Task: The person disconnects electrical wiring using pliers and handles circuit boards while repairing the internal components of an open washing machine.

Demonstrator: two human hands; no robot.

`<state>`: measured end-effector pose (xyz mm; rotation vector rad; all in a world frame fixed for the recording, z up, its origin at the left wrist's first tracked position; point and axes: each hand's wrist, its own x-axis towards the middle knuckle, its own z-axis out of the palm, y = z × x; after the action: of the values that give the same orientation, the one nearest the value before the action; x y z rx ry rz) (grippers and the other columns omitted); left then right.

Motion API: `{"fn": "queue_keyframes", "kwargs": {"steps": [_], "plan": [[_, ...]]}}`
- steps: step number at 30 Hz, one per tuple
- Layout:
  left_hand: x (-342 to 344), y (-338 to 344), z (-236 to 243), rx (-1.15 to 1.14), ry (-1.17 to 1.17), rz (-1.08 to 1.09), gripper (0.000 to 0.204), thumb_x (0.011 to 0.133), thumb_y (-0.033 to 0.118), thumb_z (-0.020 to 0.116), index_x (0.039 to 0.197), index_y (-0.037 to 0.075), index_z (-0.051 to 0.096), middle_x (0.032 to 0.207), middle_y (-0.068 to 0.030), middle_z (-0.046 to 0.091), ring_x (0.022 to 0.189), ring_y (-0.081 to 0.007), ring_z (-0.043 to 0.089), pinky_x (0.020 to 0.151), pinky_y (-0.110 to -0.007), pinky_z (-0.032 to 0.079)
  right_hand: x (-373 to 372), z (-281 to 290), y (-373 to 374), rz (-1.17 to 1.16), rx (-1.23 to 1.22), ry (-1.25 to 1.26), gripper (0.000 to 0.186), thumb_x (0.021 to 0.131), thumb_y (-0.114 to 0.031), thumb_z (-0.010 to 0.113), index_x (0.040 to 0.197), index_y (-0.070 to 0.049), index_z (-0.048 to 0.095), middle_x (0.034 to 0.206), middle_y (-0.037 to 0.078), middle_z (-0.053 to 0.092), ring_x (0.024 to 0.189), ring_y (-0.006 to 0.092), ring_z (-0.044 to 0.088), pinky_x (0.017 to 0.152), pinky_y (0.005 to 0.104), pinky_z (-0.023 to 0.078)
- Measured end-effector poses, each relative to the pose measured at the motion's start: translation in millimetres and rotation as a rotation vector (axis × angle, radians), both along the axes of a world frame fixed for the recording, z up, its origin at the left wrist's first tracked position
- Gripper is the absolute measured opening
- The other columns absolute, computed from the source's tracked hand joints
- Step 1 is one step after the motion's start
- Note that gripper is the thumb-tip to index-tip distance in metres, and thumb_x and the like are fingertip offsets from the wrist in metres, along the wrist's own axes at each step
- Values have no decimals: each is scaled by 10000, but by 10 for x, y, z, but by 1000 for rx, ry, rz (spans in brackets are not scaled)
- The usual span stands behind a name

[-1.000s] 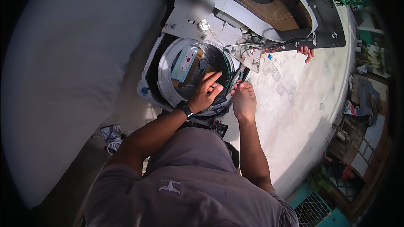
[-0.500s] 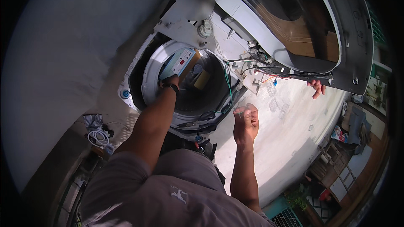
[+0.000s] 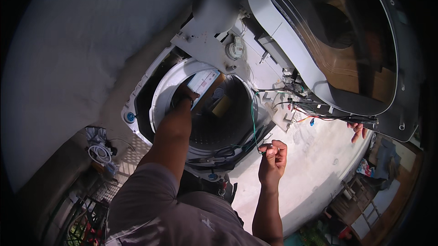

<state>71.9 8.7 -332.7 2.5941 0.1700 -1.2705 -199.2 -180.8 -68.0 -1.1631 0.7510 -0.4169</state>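
Down inside the open washing machine tub (image 3: 159, 95), my left hand (image 3: 188, 94) is at the near end of a flat white-and-blue carton (image 3: 205, 81), its fingers against the edge and partly hidden in shadow. Beside that carton lie a small yellowish block (image 3: 221, 107) and a round pale item (image 3: 218, 92). Over the tub's right side, my right hand (image 3: 273, 160) pinches the end of a thin green wire (image 3: 253, 123). The wire runs up to a bundle of dark and coloured wires (image 3: 315, 111) under the raised top cover.
Another person's hand (image 3: 357, 131) supports the lower edge of the raised cover with its dark window (image 3: 337, 40). A pale wall (image 3: 91, 40) stands at left. A coiled white hose (image 3: 99, 153) lies lower left; wood scraps (image 3: 353, 196) lie lower right.
The whole view has shifted, so the machine sits lower in it. My left hand stays at the carton, and my right hand still pinches the green wire, its fingers turned somewhat.
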Motion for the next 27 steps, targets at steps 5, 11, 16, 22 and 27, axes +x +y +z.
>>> {"fn": "queue_keyframes", "kwargs": {"steps": [5,11,16,22,27], "plan": [[-61,147,-1048,12,-21,-124,1105,688,680,761,1465,-54,484,1538,-249,467,1422,-381,461,1205,-442,347,82,73,101,-7,-18,22,272,1011,-151,676,1227,-49,547,914,1,603,935,148,616,927,330,451],[-412,128,-748,-180,-194,-74,1049,684,647,826,1409,-63,561,1455,-310,539,1403,-396,491,1186,-462,358,150,148,105,-31,-81,17,268,1017,-150,668,1221,-31,543,923,-4,577,929,149,610,905,318,457],[-216,-201,-108,-413,326,57,1067,675,670,836,1427,-32,558,1508,-275,509,1411,-366,491,1175,-436,373,52,71,153,-104,-95,3,250,1027,-122,647,1233,-20,548,921,0,612,923,141,626,922,312,463],[-385,-279,-151,-501,399,243,913,726,598,821,1457,111,571,1481,-140,570,1362,-302,528,1112,-452,407,144,150,350,-111,-66,-31,243,1040,-133,629,1232,-17,537,927,32,657,920,148,626,920,315,466],[-342,-71,281,-382,722,546,769,772,538,789,1403,156,571,1422,-106,590,1310,-283,551,1087,-512,398,284,203,378,-152,-78,-76,259,1064,-159,593,1268,-21,515,994,85,691,895,151,630,875,314,494]]}}
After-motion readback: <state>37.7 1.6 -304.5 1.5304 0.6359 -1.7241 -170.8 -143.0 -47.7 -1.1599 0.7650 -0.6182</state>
